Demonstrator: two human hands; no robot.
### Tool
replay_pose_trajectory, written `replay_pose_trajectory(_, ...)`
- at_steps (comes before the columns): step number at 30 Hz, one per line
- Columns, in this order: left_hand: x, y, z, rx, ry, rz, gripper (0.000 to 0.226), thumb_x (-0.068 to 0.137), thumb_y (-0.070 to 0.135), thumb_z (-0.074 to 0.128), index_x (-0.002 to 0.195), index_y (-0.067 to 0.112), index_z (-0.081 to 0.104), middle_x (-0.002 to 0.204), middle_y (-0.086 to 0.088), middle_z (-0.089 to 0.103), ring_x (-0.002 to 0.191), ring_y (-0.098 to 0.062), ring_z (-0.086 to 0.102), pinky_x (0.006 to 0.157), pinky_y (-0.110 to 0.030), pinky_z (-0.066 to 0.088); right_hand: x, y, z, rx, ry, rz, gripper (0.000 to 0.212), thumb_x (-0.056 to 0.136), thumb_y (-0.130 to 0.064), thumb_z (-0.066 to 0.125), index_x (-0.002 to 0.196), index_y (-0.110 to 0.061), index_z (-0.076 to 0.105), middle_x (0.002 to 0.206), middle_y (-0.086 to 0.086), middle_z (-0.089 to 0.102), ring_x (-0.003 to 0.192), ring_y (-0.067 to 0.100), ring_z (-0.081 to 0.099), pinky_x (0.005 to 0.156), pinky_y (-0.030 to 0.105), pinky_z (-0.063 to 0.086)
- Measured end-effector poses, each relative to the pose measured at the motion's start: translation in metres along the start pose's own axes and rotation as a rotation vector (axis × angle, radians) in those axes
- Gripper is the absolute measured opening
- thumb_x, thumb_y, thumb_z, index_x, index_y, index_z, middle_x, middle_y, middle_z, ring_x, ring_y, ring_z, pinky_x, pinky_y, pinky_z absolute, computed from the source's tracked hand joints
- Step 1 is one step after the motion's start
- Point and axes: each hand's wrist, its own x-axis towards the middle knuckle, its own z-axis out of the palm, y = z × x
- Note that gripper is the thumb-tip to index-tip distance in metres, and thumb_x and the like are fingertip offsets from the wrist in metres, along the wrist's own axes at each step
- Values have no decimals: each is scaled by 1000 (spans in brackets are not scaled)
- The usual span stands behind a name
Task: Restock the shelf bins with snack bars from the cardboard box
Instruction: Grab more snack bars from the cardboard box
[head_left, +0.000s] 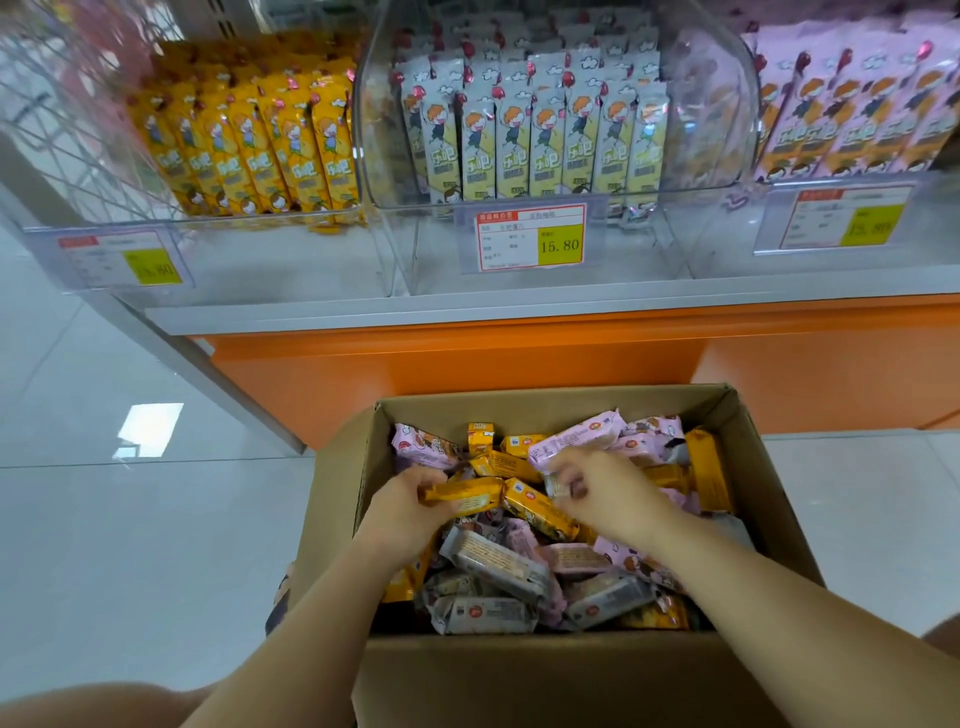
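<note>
Holding one yellow bar (464, 497) in left grip (402, 512), right grip (605, 496) pinching one pale bar (557, 486); three bins (701, 156), one box (519, 680)

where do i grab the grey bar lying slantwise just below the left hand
Pinch the grey bar across its narrow width near the middle, coming straight down from above. It lies flat on top of the pile in the box with both long sides showing, and its ends are only thin crimped seals, so they would likely give a poorer hold.
</note>
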Motion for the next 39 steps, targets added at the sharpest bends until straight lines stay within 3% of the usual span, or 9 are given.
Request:
replay_pose_trajectory(6,-12,-5,0,-112,-50,-23,35,86,26,70,118,18,60,111,3,61,86,-11,58,71,-24,47,20,-10,34,-132,-122,23,57,88,-22,63,140,-19,41,137,6,52,121,25,52,95,32,45)
replay_pose_trajectory(11,-17,7,9,-223,-174,78,27,88,5,64,105,26,60,88,5,61,60,8,58,53,-6,42,31,-8,40,-137,-70,76,45,86,-26,64,129,-17,53,115,9,65,103,28,61,83,34,52)
replay_pose_trajectory(14,-12,8,7,-140,-255,105,47,87,0,63,130,16,53,120,-2,58,94,-2,61,75,-13,52,34,-6,36,-107,-20,65,38,88,-25,63,125,-16,59,115,7,67,104,26,62,84,34,52)
replay_pose_trajectory(18,-5,6,3,107,-339,163,63,80,-7,63,133,23,47,130,-1,47,116,-13,50,87,-11,42,42,-7,39,-78,-107,13,45,93,-18,57,136,-14,49,135,9,55,121,25,53,97,33,46)
replay_pose_trajectory(22,-1,-1,1,315,-314,204,73,79,11,72,141,33,41,140,-2,38,128,-18,41,103,-18,29,47,-9,39,-50,-215,23,53,91,-23,62,140,-14,43,138,9,51,123,24,51,97,33,45)
replay_pose_trajectory(25,0,-4,2,300,-282,218,72,77,18,78,139,33,45,136,0,45,123,-16,48,105,-22,35,46,-14,39,-34,-94,-5,49,87,-21,66,133,-14,51,127,7,58,115,23,55,91,32,47)
replay_pose_trajectory(30,1,-6,-1,120,-134,187,62,79,6,74,132,30,53,123,0,56,94,-10,59,76,-9,44,51,-25,27,78,208,-128,48,85,-23,68,130,-15,54,119,2,59,100,21,59,78,25,43)
replay_pose_trajectory(36,-5,-1,-13,-108,111,179,60,80,10,75,131,32,53,122,7,60,106,-7,58,88,-12,44,69,-29,31,-35,-24,-267,48,81,-20,72,126,-11,56,130,7,41,118,28,46,97,38,42)
replay_pose_trajectory(39,-11,-4,-17,-224,178,201,60,81,7,72,131,35,53,117,8,65,104,-9,63,93,-35,52,73,-28,37,-179,-83,-322,47,82,-29,72,125,-14,57,149,2,21,125,27,42,101,38,41)
